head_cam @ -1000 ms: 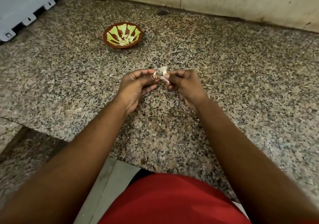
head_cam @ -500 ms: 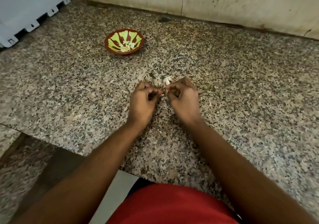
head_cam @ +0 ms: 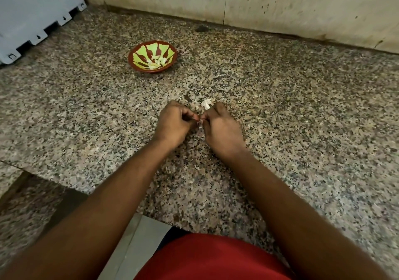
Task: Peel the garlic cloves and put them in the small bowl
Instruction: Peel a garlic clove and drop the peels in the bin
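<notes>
Pinched shut, both grips, fingertips meeting over a small pale garlic clove (head_cam: 200, 122) mid-surface: left hand (head_cam: 175, 121) curled, right hand (head_cam: 220, 126) beside it, touching at the tips. White papery garlic skins (head_cam: 206, 103) lying just beyond the right knuckles. Toward the far left corner of the speckled granite surface (head_cam: 302, 111), small red-and-green patterned bowl (head_cam: 138, 53) holding peeled pale cloves (head_cam: 155, 61), well apart.
</notes>
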